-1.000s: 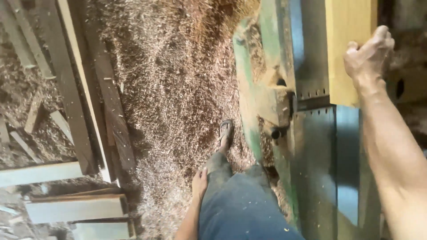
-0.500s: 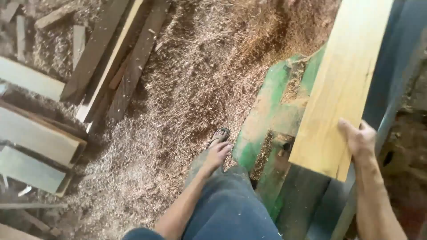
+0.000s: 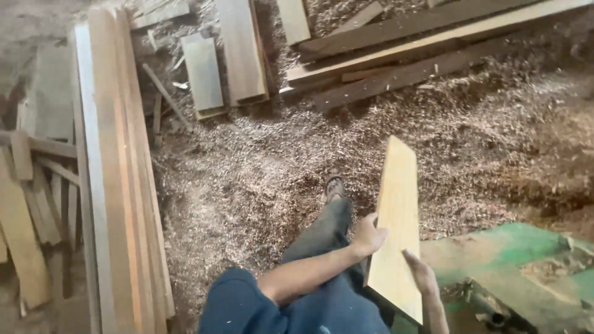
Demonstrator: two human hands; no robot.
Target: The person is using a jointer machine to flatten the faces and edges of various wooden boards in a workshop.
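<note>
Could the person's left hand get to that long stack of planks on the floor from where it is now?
Probably not at once. The left hand grips the pale board along with the right hand, and the stack of long planks lies apart to the left, across sawdust-covered floor. Nothing blocks the way.

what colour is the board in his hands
Pale yellow board, clearest in the head view.
</note>
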